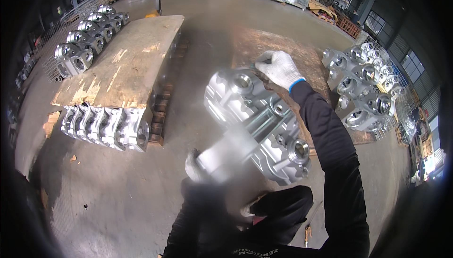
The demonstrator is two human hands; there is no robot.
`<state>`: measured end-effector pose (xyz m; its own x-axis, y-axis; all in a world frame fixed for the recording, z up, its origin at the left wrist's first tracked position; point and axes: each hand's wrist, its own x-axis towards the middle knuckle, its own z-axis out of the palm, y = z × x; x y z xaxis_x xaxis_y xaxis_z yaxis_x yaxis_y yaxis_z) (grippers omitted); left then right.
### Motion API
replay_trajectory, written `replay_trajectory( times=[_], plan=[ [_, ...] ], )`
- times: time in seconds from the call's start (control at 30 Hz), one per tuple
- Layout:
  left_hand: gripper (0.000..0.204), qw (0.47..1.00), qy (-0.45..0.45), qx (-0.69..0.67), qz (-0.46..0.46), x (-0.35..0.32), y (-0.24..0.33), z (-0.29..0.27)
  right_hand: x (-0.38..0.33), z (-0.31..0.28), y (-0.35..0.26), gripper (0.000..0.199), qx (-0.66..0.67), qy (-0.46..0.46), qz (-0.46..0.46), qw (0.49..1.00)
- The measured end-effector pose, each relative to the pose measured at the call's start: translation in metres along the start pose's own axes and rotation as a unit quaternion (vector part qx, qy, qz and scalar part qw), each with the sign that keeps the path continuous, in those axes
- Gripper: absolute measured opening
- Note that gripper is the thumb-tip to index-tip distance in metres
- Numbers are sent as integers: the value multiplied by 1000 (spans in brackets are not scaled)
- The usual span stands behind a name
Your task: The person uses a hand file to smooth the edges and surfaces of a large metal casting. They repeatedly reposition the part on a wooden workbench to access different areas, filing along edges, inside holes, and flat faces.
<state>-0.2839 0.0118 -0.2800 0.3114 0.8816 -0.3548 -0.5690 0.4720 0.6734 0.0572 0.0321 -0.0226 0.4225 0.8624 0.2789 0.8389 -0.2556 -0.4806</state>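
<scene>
A large silver metal casting [264, 121] with round bores lies tilted in front of me, over a brown wooden board [306, 64]. My right hand [279, 68], in a white glove with a blue cuff, rests on the casting's far end. Its fingers are closed around a small thin tool with a green part [255, 64]. My left hand [192, 164], gloved and blurred by motion, grips a blurred silver piece [225, 153] at the casting's near left side. I cannot tell whether this piece is part of the casting or a separate tool.
A worn wooden board [127, 60] on pallets lies at the left, with castings along its far edge [85, 36] and a row [106, 126] at its near end. More castings [361, 86] are stacked at the right. Wire cages line both sides. My black-clad knee [283, 208] is below.
</scene>
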Motion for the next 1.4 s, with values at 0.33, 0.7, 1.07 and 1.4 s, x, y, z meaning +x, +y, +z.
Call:
replay_trajectory(
  times=[0.33,0.7,1.07,1.4],
  plan=[
    [37,982,35,162,93,22,-30,-30,75,40,-38,33,-105,-64,56,991],
    [34,997,11,82,-5,0,-11,-17,40,27,-77,30,-135,-68,37,988],
    [38,997,36,73,6,-3,-4,-4,15,40,-99,22,-210,-17,-56,976],
    [36,966,-58,198,153,-8,0,-8,-7,41,-116,20,-131,-16,-11,991]
  ],
)
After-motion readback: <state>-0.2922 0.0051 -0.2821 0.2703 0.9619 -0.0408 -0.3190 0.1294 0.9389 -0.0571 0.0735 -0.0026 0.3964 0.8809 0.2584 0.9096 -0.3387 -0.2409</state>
